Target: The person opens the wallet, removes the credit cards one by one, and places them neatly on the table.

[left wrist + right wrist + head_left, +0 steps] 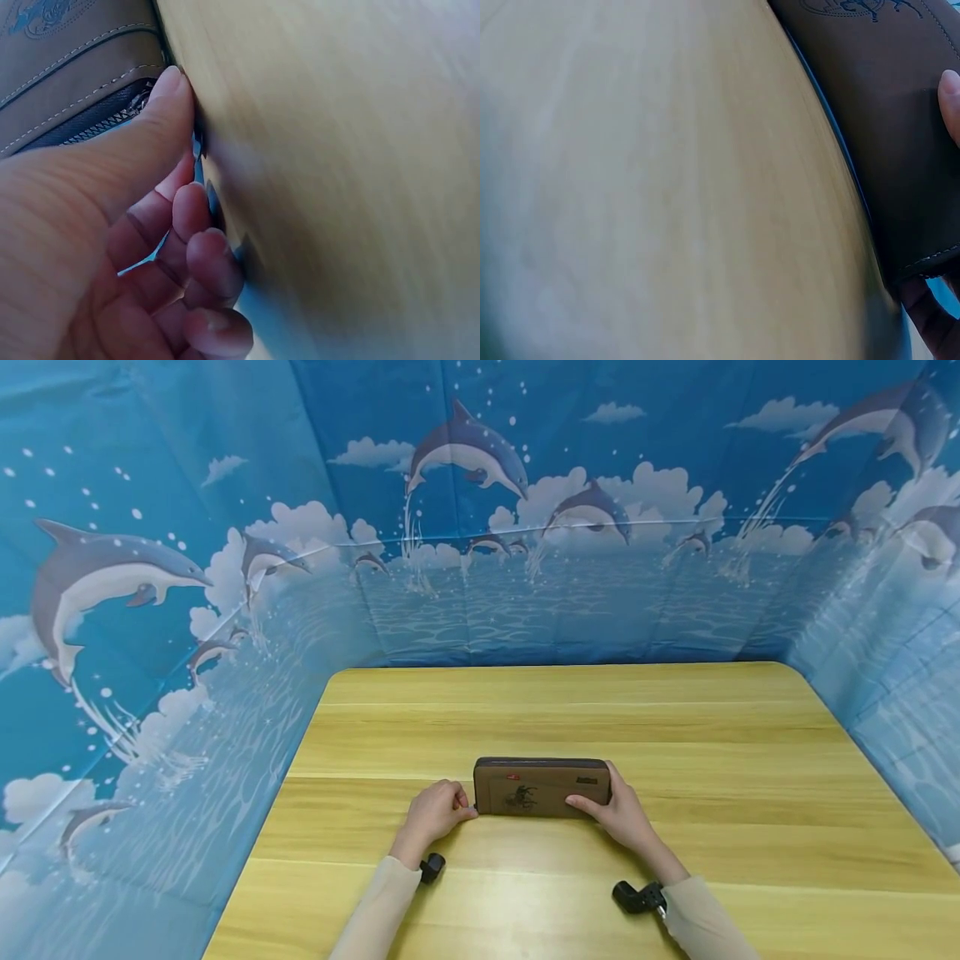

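A brown zip-around wallet [555,795] with a dark horse-and-rider print stands on its long edge on the table. My right hand [628,817] grips its right end, thumb on the front face and the other fingers behind. At the lower left corner, my left hand [435,814] pinches the wallet's zipper pull between thumb and index finger; the thumb mostly hides the pull. The left wrist view shows dark zipper teeth [97,126] running up to that thumb, and the other fingers curled loosely beside the table. The zipper along the top edge looks closed.
The wood-grain table [675,718] has rounded far corners. A blue curtain [465,610] printed with dolphins and clouds hangs behind it and along both sides. Black wrist cameras [636,897] are strapped at both sleeves.
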`<state>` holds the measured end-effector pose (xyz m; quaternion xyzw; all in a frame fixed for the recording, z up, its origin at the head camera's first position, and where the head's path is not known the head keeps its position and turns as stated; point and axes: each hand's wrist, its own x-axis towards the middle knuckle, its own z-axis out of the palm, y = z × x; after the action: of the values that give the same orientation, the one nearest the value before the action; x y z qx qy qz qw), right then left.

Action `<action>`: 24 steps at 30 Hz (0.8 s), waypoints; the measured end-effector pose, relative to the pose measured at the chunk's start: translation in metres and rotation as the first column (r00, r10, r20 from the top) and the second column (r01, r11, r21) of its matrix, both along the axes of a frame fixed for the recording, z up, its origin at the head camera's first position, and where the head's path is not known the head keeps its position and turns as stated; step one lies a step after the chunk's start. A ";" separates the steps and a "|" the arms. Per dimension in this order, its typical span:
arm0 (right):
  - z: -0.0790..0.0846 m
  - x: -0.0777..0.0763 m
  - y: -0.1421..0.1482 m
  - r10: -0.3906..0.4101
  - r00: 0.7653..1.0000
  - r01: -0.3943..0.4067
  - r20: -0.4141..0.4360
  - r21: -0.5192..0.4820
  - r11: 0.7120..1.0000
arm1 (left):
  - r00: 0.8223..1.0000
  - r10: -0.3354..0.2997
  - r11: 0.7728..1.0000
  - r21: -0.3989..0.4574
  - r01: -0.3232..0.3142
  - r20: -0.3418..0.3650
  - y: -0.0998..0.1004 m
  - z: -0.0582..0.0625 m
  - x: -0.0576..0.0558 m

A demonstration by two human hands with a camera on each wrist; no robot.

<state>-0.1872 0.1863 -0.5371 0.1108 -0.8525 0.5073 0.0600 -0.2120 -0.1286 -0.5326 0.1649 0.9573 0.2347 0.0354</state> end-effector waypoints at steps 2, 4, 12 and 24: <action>-0.009 -0.004 0.003 0.001 1.000 -0.001 0.007 -0.001 1.000 | 1.000 0.001 1.000 0.001 0.000 -0.004 0.000 0.000 0.000; -0.017 -0.008 0.005 -0.002 1.000 0.002 0.016 0.000 1.000 | 1.000 0.003 1.000 0.001 -0.003 0.000 0.000 0.001 0.000; -0.024 -0.010 0.007 -0.007 1.000 0.007 0.018 -0.001 1.000 | 1.000 -0.014 0.999 -0.032 0.014 0.022 0.001 0.003 0.000; -0.024 -0.009 0.008 -0.032 0.999 0.031 0.025 0.018 0.999 | 0.992 -0.087 0.995 -0.032 0.091 0.087 -0.006 0.005 -0.006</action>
<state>-0.1966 0.1938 -0.5616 0.0915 -0.8593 0.5001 0.0561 -0.2178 -0.1342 -0.5273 0.1966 0.9507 0.2224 0.0896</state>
